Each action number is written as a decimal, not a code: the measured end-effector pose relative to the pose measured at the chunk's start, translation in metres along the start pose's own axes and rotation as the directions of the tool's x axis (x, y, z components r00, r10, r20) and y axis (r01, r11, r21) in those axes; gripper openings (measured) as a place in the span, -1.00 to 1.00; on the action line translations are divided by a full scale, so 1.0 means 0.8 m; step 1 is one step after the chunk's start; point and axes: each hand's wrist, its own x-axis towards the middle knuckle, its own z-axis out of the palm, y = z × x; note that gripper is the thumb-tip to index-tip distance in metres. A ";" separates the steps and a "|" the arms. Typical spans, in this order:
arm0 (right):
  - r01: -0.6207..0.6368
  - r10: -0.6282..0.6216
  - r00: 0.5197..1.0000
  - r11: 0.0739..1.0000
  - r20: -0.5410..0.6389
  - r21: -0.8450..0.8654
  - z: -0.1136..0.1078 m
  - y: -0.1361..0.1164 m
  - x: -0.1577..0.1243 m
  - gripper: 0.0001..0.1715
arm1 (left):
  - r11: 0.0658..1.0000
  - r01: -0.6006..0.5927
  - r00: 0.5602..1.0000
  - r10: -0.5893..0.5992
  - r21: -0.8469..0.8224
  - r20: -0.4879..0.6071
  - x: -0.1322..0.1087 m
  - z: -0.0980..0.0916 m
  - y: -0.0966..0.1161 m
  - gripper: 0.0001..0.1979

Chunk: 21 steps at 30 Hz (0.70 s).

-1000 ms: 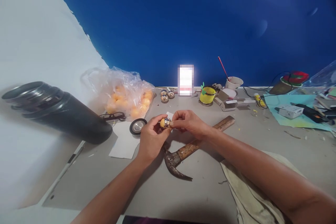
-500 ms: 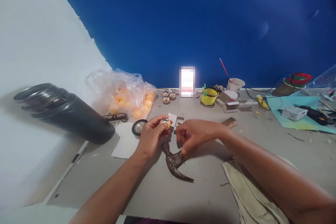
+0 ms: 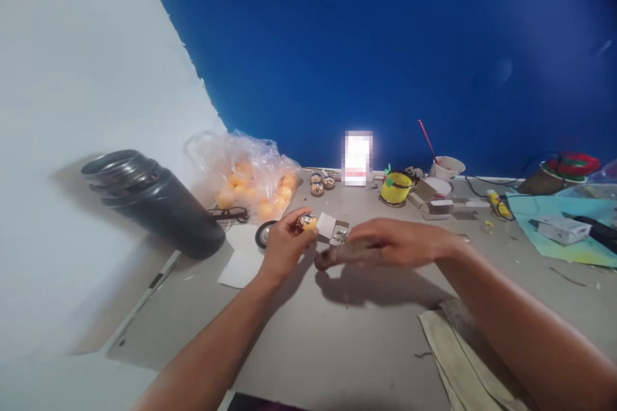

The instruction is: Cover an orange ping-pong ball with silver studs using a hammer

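Crosswise, the blurred hammer [image 3: 340,255] gripped in my right hand [image 3: 400,243] points left, just nearer me than the studded orange ball [image 3: 307,223] my left hand [image 3: 285,243] pinches.

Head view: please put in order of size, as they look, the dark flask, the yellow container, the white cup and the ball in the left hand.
1. Dark flask
2. Yellow container and white cup: too alike to rank
3. Ball, partly covered by the left hand
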 end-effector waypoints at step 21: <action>-0.273 0.111 0.820 0.938 -0.562 -0.212 0.020 -0.023 0.014 -0.63 | 0.968 -0.069 0.986 0.030 0.242 0.163 -0.012 0.005 0.006 -0.83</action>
